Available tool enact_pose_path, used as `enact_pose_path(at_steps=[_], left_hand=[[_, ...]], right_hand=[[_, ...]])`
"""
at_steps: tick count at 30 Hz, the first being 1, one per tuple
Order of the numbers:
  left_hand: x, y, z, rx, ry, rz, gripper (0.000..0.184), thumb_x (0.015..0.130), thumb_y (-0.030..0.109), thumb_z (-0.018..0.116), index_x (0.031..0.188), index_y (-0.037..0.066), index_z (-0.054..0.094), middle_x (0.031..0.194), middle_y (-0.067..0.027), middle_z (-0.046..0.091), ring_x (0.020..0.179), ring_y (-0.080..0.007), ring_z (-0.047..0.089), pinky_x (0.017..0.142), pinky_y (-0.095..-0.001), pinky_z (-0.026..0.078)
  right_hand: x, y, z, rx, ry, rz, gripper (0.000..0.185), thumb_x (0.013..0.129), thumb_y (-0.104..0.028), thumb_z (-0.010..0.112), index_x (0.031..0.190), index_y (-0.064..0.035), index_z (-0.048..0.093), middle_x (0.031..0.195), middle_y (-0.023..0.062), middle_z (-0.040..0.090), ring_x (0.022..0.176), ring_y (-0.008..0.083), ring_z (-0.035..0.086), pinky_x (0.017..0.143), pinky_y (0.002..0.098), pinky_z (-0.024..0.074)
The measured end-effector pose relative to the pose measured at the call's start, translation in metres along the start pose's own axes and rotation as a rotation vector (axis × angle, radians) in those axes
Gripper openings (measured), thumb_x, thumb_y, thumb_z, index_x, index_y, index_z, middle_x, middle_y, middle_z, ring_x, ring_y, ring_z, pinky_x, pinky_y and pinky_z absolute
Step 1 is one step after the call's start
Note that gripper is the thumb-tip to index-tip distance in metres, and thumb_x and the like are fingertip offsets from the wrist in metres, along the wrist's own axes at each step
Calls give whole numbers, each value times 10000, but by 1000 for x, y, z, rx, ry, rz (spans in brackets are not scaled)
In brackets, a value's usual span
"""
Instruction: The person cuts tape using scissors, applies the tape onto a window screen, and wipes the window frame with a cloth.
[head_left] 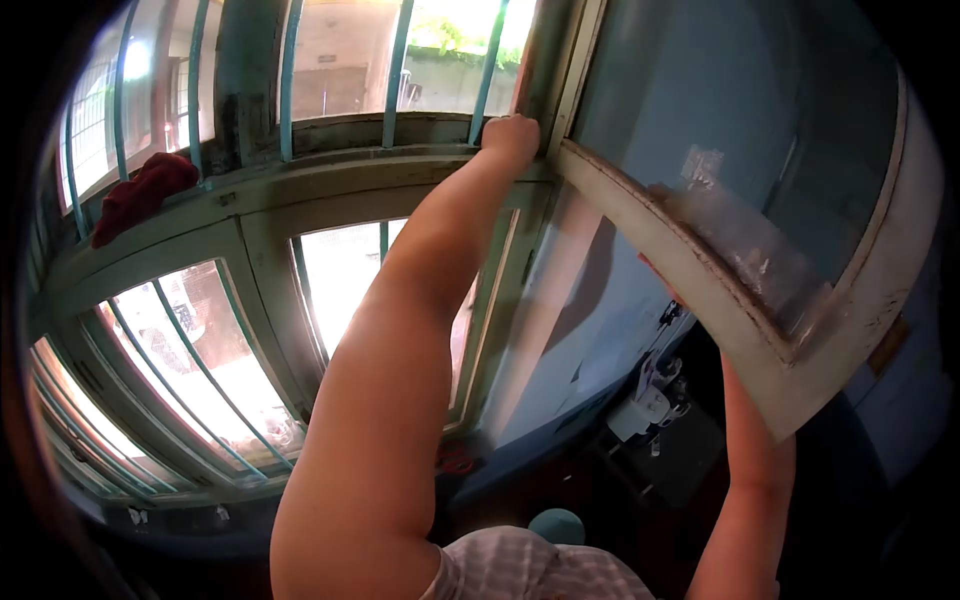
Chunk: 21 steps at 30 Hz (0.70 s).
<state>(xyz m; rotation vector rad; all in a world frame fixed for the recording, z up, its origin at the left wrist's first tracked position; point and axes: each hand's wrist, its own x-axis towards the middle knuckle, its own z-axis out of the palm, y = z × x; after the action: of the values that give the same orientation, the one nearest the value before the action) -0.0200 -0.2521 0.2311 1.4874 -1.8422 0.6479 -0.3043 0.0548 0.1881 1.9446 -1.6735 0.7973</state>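
My left hand (511, 137) is closed at the right end of the upper window's sill (430, 132), beside a green vertical bar (487, 75). What its fingers hold, if anything, is hidden. An opened glass window panel (690, 262) with a pale, worn frame hangs at the right, with clear plastic or tape (745, 235) on the lower part of its pane. My right forearm rises behind the panel's lower corner. The panel hides most or all of my right hand; a small reddish patch shows at its edge. A dark red cloth (145, 197) lies on the ledge at the left.
Green-framed lower windows (243, 300) with bars stand ahead and to the left. A blue wall (575, 330) is right of them. Below the panel is a dark table (690, 460) with a white container (638, 412) and other items. A round teal object (557, 526) is low down.
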Motion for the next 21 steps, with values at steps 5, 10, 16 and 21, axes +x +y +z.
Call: enact_pose_path(at_steps=[5,10,16,21], left_hand=[[2,6,-24,-29,63,-151,175,778,113,503,817,43,658,904,-163,637,859,-310,623,721,-396,506],[12,9,-22,21,37,-146,176,784,97,499,854,49,653,915,-146,636,866,-300,622,725,-384,507],[13,-9,-8,63,199,-43,178,779,105,498,829,79,666,874,-120,648,859,-278,627,710,-361,511],[10,-12,3,43,166,-21,140,760,78,499,791,60,634,874,-140,629,846,-301,615,700,-399,506]], right_hand=[[55,-5,21,21,55,-115,406,811,-131,549,1179,-7,432,1152,147,501,1074,291,477,884,345,398],[72,-5,30,19,68,-155,428,778,-124,577,1167,-11,439,1140,144,507,1063,292,481,882,352,398],[74,-3,31,15,74,-170,455,739,-117,610,1153,-17,448,1126,140,515,1050,294,486,879,360,397],[79,-4,33,20,87,-192,479,706,-110,637,1141,-21,456,1114,136,521,1039,295,490,876,368,396]])
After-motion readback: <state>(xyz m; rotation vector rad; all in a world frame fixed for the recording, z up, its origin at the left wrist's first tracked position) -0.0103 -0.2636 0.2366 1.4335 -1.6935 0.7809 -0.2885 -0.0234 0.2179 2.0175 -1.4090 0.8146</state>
